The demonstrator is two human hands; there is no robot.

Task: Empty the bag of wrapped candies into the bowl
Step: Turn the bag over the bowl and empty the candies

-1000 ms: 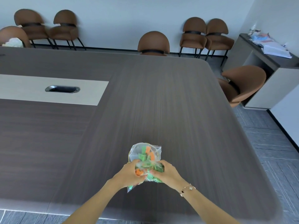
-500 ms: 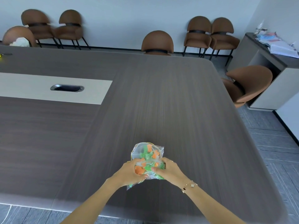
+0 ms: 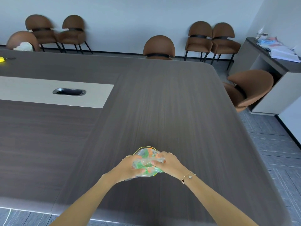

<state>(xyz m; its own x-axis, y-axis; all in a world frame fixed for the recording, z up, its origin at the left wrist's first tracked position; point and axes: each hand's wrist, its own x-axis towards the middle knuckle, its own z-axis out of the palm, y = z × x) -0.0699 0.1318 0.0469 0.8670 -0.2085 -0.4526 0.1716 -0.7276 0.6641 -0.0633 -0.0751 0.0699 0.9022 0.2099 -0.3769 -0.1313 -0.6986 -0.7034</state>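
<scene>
I am seeing both hands closing on one clear plastic bag of wrapped candies (image 3: 147, 161), low in the frame and just right of centre. The left hand (image 3: 126, 168) is wrapping its fingers around the bag's left and under side; the right hand (image 3: 169, 163) is pinching the crumpled plastic on the right, thumb and fingers curled tight. A thin bracelet (image 3: 189, 176) is sitting on the right wrist.

The bag is bunched into a rounded lump, so I cannot tell its long axis or which way its mouth is pointing. A yellow-green line, probably the seal strip, is arcing over the far side. Green and orange wrappers are showing through the plastic. Whether the bag is touching the tabletop or hanging just above it, I cannot tell.

Around the hands the dark wood-grain conference table (image 3: 162, 103) is lying bare, with wide room ahead and to both sides. Its near edge is running along the bottom of the frame under the forearms, and its right edge is slanting down the right side. A cable port (image 3: 69, 92) is sitting in a pale inlay at middle left. Brown chairs (image 3: 158, 47) are lining the far wall, and a side cabinet (image 3: 276, 88) is standing at the upper right.
</scene>
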